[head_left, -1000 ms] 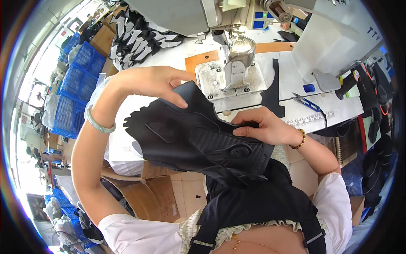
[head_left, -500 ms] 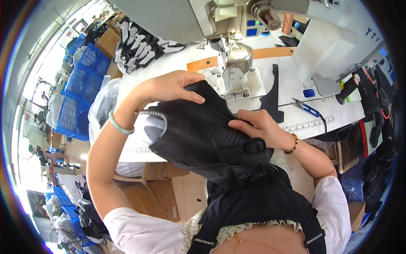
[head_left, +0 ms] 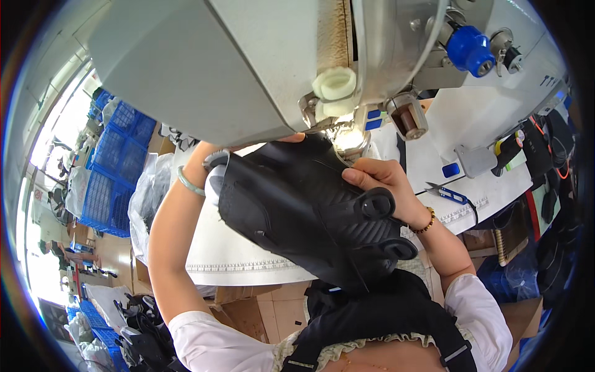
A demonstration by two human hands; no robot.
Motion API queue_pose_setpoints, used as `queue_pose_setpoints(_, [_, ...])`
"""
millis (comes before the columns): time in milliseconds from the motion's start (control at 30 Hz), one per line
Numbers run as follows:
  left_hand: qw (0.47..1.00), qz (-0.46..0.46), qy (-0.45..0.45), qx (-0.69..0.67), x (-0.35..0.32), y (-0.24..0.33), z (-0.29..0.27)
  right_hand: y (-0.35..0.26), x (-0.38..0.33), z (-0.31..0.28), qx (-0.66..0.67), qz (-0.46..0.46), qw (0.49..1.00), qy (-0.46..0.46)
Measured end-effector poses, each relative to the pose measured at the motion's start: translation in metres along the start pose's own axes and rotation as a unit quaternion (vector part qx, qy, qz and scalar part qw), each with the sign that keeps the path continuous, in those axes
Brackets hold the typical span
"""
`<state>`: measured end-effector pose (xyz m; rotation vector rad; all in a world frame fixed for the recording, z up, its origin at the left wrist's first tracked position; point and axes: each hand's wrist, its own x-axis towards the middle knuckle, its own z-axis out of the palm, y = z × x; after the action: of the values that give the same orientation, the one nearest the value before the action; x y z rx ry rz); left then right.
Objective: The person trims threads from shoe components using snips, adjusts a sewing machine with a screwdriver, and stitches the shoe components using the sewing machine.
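A black leather piece, shaped like a boot upper (head_left: 279, 198), is held up under the sewing machine head (head_left: 248, 68). It has ribbed panels, two round-ended tabs on its right side and a pale lining showing at its left opening. The machine head hides most of my left hand (head_left: 292, 138); a fingertip shows at the far edge of the piece. My right hand (head_left: 384, 186) pinches the right edge, thumb on top, close to the lit needle area (head_left: 350, 139). The far end of the piece reaches the machine's foot, where contact cannot be made out.
Blue-handled thread snips (head_left: 447, 193) lie at the right on the white table (head_left: 242, 248), near a printed ruler strip (head_left: 477, 208). A brown bobbin (head_left: 409, 118) hangs on the machine. Blue crates (head_left: 118, 161) and clear plastic bags (head_left: 152, 198) stand at the left.
My view has shifted so the machine head covers more of the scene, including most of my left hand. The black piece has tilted, showing more of its ribbed side and both tabs.
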<state>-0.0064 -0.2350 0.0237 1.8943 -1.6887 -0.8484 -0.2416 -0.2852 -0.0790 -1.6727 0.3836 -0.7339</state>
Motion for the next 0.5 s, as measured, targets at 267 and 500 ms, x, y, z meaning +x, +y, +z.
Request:
queue_pose_setpoints(267, [0.999, 0.004, -0.048, -0.007, -0.014, 0.010, 0.003, 0.006, 0.010, -0.015, 0.018, 0.021, 0.999, -0.041])
queue_pose_setpoints(500, [0.980, -0.175, -0.028, -0.090, -0.015, 0.014, 0.016, 0.000, -0.005, -0.023, -0.195, -0.135, 0.971, 0.026])
